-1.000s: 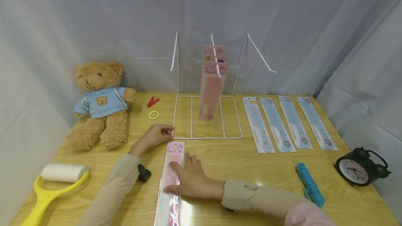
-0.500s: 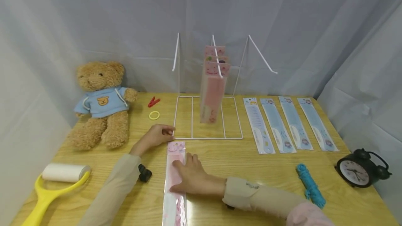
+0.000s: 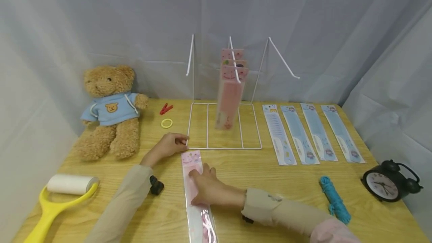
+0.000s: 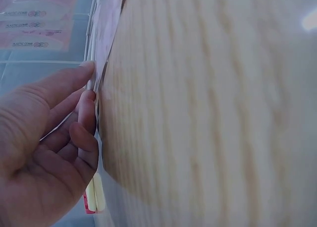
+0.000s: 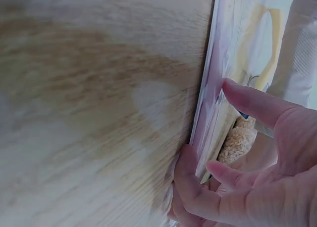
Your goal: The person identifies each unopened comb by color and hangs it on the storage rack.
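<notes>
Pale grey cloth is hanging all round a wooden table point(image 3: 276, 183), and a person is leaning both arms in over it. Fingers point(image 5: 190, 160) of the right hand point(image 3: 209, 190) are lying across a pink comb packet point(image 3: 197, 194) and curling onto its long edge, thumb on one side and fingertips on the other, so the packet is being pinched while lying flat on the wood. The packet is running from just beyond those fingertips back toward the table's near edge, slightly slanted.

Just past the packet's far end, the left hand point(image 3: 167, 146) is resting at the near left corner of a white wire rack point(image 3: 224, 147); its fingers point(image 4: 86, 113) are loosely bent and touching the wire, though I cannot tell whether they are really gripping it. More pink packets point(image 3: 230, 93) are hanging from the rack's middle prong beyond both hands.

Beside the left forearm a small black clip point(image 3: 156, 185) is lying. Further left a yellow lint roller point(image 3: 57, 198) and a teddy bear point(image 3: 109, 110) are sitting, with a yellow ring point(image 3: 166, 123) and a red peg point(image 3: 165, 108) beyond the left fingers. Off to the right, four blue comb packets point(image 3: 312, 132) are lying side by side, and nearer the edge are a blue cord point(image 3: 334, 198) and a black alarm clock point(image 3: 388, 181).
</notes>
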`<state>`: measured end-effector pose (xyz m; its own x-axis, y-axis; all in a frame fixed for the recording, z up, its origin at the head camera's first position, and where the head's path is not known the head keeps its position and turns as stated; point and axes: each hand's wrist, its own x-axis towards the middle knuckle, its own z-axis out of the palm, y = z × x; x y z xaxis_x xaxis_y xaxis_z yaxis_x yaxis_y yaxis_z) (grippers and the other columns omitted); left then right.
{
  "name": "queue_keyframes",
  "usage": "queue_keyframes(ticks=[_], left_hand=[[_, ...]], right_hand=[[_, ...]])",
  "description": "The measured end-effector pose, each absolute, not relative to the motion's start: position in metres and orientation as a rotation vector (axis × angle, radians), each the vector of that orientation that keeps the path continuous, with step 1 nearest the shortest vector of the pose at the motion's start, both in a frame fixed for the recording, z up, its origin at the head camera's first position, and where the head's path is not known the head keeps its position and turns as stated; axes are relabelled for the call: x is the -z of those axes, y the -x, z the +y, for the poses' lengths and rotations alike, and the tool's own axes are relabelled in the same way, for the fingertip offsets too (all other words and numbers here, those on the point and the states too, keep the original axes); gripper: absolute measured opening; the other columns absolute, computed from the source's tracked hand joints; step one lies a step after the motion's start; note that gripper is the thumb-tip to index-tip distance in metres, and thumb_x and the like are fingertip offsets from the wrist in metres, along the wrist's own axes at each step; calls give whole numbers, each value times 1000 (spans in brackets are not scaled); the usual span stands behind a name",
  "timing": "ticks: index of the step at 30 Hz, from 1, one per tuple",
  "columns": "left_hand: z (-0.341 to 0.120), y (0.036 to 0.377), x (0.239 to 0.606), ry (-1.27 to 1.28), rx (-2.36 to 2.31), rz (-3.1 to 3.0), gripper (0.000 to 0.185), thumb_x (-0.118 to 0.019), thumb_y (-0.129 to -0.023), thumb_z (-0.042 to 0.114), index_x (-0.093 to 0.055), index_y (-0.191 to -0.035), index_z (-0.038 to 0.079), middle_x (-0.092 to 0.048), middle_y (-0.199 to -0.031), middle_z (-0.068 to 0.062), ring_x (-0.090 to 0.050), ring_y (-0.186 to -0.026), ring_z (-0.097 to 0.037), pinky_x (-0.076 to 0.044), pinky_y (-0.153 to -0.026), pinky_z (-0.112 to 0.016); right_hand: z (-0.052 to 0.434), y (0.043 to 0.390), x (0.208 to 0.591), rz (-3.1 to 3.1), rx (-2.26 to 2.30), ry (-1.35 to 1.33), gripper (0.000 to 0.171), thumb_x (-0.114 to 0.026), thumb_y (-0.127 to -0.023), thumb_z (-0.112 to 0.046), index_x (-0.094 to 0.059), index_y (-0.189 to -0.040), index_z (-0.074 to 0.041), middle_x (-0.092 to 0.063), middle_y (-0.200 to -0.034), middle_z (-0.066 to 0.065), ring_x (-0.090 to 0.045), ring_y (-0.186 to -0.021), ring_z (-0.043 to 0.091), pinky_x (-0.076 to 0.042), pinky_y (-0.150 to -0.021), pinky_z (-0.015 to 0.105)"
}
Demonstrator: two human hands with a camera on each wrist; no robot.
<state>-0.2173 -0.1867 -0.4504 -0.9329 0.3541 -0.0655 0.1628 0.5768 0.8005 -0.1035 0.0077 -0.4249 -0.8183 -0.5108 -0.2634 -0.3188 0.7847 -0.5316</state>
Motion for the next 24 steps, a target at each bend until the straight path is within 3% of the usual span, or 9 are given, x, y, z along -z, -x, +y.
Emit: queue_keyframes(ticks=[4, 12, 18, 24], left_hand=[[-187, 216, 449, -443, -1277, 2593, 34, -68, -85, 3, -61, -116, -12, -65, -89, -13, -55, -77, -13, -46, -69, -24], [-186, 215, 447, -432, -1261, 2607, 34, -68, -85, 3, -62, -116, -11, -65, -89, -13, -55, -76, -12, -46, -69, -24], [-186, 217, 448, -463, -1274, 2614, 34, -69, -84, 3, -62, -114, -12, -65, -87, -14, -54, -74, -12, -45, -66, -22], [-186, 216, 448, -471, -1280, 2621, 34, -70, -83, 2, -63, -113, -13, -65, -86, -14, -54, -73, -12, -44, -65, -21]], right_hand=[[10, 105, 423, 2585, 634, 636, 75, -89, -58, -20, -55, -123, -11, -43, -123, 22, -42, -103, 31, -48, -76, 34], [19, 109, 425, 2537, 733, 620, 73, -89, -58, -18, -55, -122, -9, -40, -121, 19, -46, -99, 30, -47, -75, 35], [30, 117, 433, 2454, 878, 624, 75, -89, -59, -15, -53, -124, -10, -39, -107, 9, -45, -89, 18, -45, -77, 30], [41, 121, 437, 2411, 911, 719, 71, -87, -62, -17, -53, -124, -10, -44, -102, 6, -43, -84, 12, -43, -75, 24]])
